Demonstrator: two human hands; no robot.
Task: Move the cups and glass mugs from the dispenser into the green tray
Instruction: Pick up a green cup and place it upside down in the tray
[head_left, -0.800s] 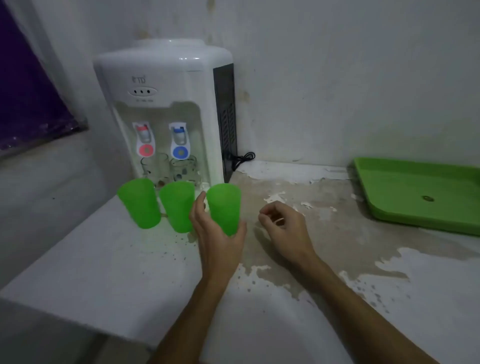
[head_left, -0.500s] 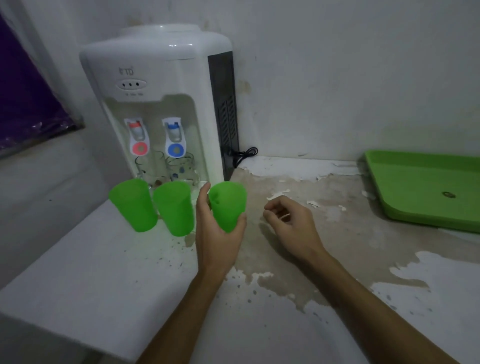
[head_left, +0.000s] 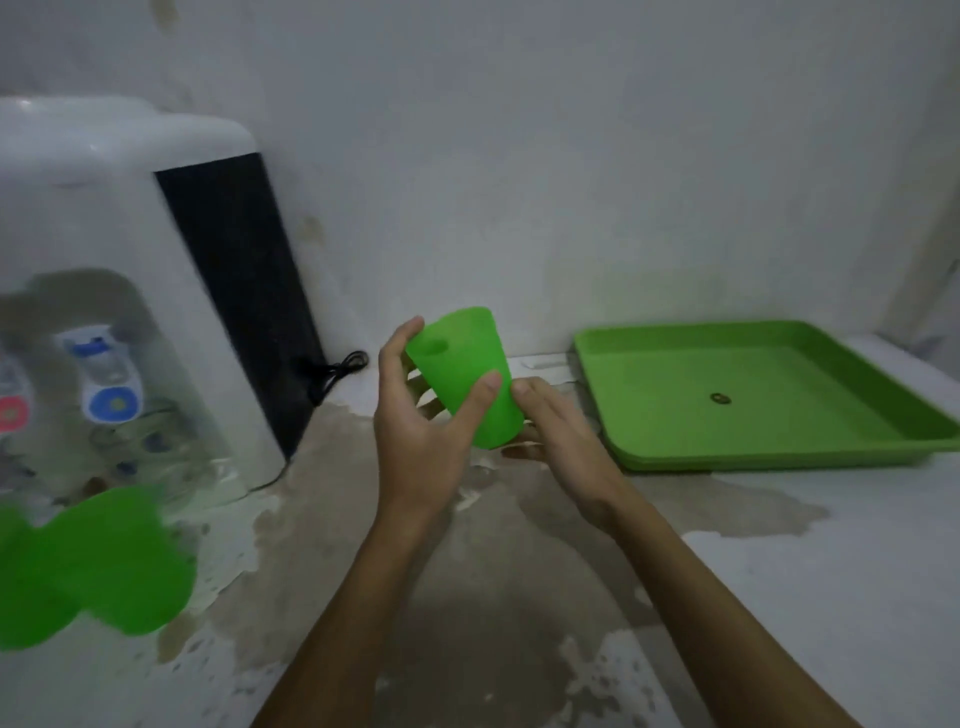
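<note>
A green plastic cup (head_left: 470, 369) is held upside down and tilted above the counter, midway between the dispenser and the tray. My left hand (head_left: 423, 415) grips it with thumb and fingers around its side. My right hand (head_left: 550, 426) touches the cup's lower right side with fingers spread under it. Two more green cups (head_left: 104, 561) stand blurred at the lower left in front of the white water dispenser (head_left: 119, 218). Glass mugs (head_left: 140, 441) sit under its taps, blurred. The green tray (head_left: 753, 400) lies at the right.
A black cord (head_left: 332, 371) lies coiled beside the dispenser's dark side panel. The counter (head_left: 519, 597) is white with worn, peeling patches. A wall stands close behind everything. A small dark mark sits in the tray's middle.
My left hand lifted the rightmost green cup off the counter and carried it right toward the tray. My right hand rose to meet the cup. The view swung right.
</note>
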